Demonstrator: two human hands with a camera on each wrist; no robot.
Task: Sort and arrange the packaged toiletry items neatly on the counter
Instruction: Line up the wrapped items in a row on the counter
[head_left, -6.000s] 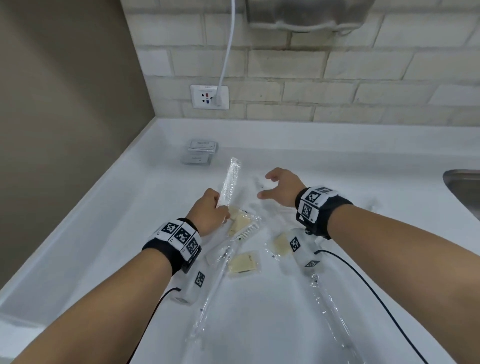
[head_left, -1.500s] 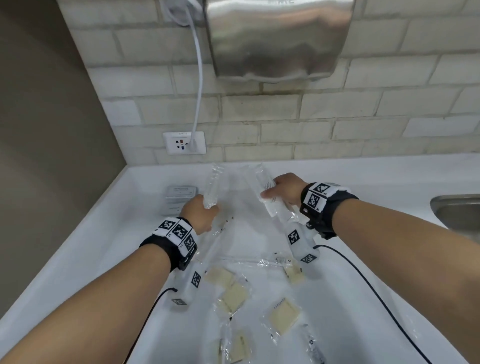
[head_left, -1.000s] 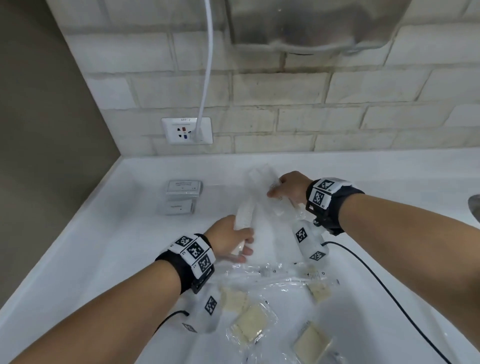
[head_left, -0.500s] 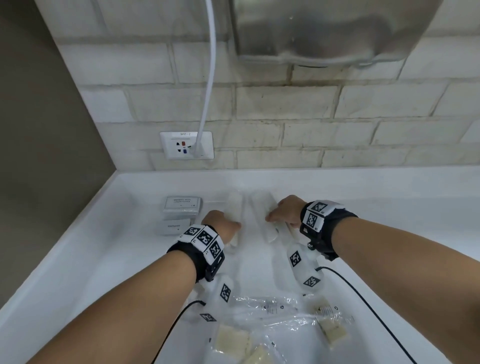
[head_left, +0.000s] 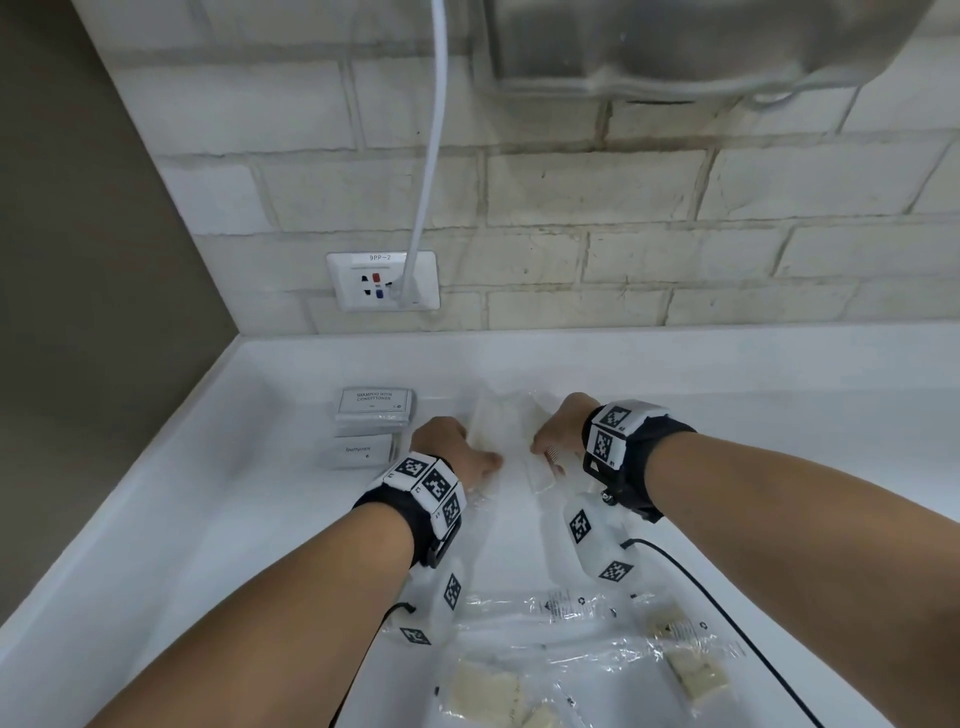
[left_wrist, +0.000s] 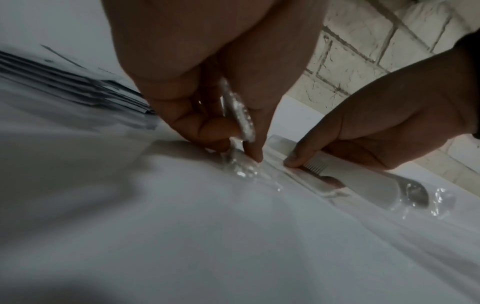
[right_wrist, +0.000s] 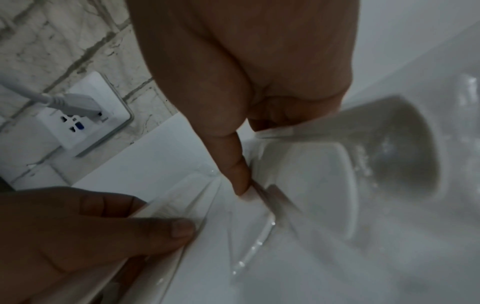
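Desk (head_left: 218, 519) space runs white and wide to the left and far right in the head view, with a raised edge at the back under the brick wall (head_left: 571, 208). The left hand (head_left: 452, 452) and right hand (head_left: 563, 428) sit close together near the back. Each one holds a long clear packet (head_left: 501, 415), and the two packets lie side by side between the hands. Two small white boxes (head_left: 371, 423) sit just left of the left hand. More clear packets with pale squares (head_left: 685, 670) lie near the front, partly cut off at the bottom.

In the left wrist view, the left hand's fingers (left_wrist: 249, 144) pinch a crinkly packet end (left_wrist: 241, 115) against the desk. Beside it, the right hand's thumb presses down on a white comb (left_wrist: 315, 164) in its wrapper. The boxes at the left are a blur.

In the right wrist view, the right hand's finger (right_wrist: 236, 174) pushes down on the clear wrapper (right_wrist: 259, 205), while its other fingers curl over the top edge. The left hand (right_wrist: 78, 236) grips its packet just beside it. A plug sits in the wall socket (right_wrist: 85, 115). The right side is foggy and hard to make out.
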